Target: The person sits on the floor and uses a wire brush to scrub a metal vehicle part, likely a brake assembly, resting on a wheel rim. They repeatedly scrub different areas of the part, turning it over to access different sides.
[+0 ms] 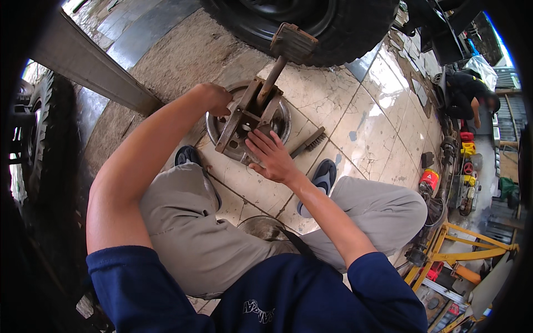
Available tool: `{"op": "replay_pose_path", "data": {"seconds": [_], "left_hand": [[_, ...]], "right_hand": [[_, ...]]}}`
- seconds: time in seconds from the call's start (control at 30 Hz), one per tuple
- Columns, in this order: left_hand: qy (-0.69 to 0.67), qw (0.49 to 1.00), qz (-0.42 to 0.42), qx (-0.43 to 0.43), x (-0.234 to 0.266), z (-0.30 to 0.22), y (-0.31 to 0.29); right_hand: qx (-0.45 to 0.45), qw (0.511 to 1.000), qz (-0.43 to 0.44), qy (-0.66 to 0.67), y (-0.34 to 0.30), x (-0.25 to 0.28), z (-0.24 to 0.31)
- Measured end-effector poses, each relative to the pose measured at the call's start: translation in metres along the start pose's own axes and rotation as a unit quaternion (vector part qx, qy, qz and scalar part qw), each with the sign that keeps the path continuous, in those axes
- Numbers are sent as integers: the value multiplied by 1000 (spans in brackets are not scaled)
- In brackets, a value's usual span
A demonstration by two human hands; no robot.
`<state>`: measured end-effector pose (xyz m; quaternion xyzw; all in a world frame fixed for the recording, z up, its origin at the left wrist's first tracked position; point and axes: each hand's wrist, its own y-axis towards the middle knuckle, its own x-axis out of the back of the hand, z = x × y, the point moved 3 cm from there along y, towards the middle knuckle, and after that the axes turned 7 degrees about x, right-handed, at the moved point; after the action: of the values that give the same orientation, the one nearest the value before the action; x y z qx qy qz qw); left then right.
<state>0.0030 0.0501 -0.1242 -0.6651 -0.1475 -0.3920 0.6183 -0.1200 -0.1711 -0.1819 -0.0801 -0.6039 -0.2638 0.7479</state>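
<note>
Between my feet a rusty metal bracket with a foot pedal (294, 43) on its arm rests on a round metal wheel rim (285, 119). The pedal end points away from me, close to a big tyre. My left hand (214, 100) is at the left side of the bracket (236, 125), its fingers curled; what they hold, if anything, is hidden. My right hand (273, 157) lies with fingers stretched and spread over the near end of the bracket and rim. Just right of the rim, a wire brush (308, 142) lies on the tiles, bristles showing.
A large black tyre (355, 33) stands at the far side. A metal post (105, 66) rises at left, near another tyre (47, 122). On the right are a red can (429, 178), a yellow metal frame (472, 254), assorted parts and another person (469, 94) crouching.
</note>
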Motion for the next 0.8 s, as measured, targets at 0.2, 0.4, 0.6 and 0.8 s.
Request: {"op": "replay_pose_path", "data": {"seconds": [0.2, 0.4, 0.6, 0.8], "left_hand": [[0, 1000, -9, -5, -2, 1, 0], [-7, 1000, -7, -3, -3, 0, -1], [-4, 1000, -18, -10, -3, -2, -6], [-15, 1000, -13, 19, -3, -3, -9]], "right_hand": [[44, 999, 26, -4, -1, 0, -3], [138, 987, 78, -5, -10, -1, 0], [180, 982, 62, 11, -15, -7, 5], [158, 984, 81, -12, -11, -2, -2]]}}
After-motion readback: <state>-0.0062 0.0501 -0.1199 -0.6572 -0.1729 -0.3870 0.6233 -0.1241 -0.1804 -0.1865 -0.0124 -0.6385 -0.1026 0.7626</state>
